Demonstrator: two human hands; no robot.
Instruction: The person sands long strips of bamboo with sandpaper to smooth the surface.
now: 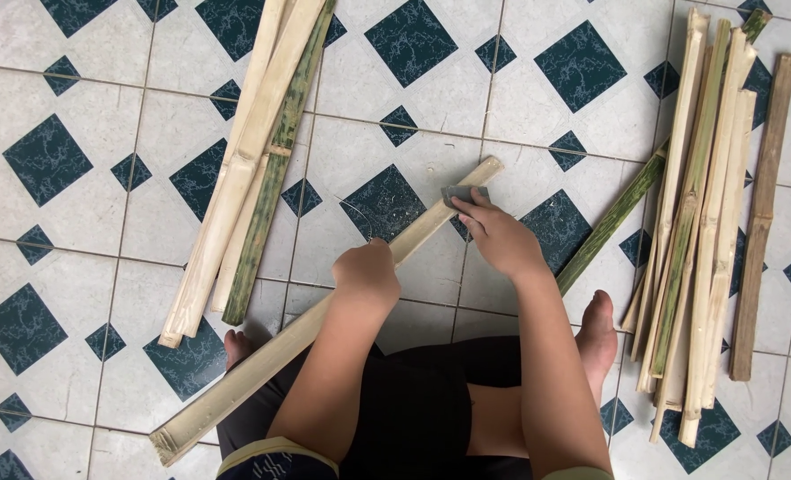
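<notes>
In the head view, your left hand (366, 274) is closed around a long pale bamboo slat (324, 311) that runs slantwise over your lap and the tiled floor (75, 231). Your right hand (499, 236) pinches a small grey abrasive pad (460, 194) against the slat near its far end. Since the slat rests only on your legs, it could roll or slide under pressure, and your fingertips could catch splinters along its raw edge.

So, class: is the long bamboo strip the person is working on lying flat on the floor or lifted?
Lifted: the left hand grips the bamboo strip, which slants over the lap; its ends' floor contact is unclear.
</notes>
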